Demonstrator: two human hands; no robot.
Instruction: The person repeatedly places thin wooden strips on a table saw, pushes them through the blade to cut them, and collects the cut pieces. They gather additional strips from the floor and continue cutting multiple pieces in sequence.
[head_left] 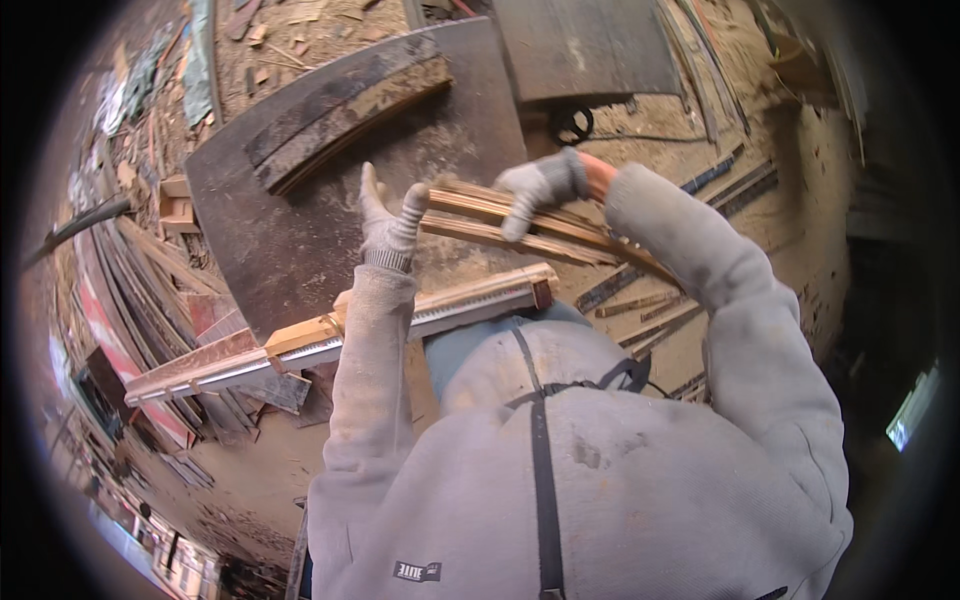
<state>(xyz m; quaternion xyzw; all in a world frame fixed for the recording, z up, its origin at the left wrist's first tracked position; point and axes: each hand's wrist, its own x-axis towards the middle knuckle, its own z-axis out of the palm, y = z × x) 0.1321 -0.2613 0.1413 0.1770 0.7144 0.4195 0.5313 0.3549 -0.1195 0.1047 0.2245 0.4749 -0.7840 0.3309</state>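
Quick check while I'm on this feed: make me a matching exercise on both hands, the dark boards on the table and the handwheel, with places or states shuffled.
1. left hand
2. right hand
3. dark boards
4. handwheel

A. lying on the tabletop
B. gripping wood strips
C. black, right of the tabletop
D. open, thumb apart from fingers

Pairs: 1-D, 2-B, 3-A, 4-C

Black handwheel (571,126), small brown box (177,188) at left, long boards (125,285); strewn wood scraps (258,35), teal strip (200,62)
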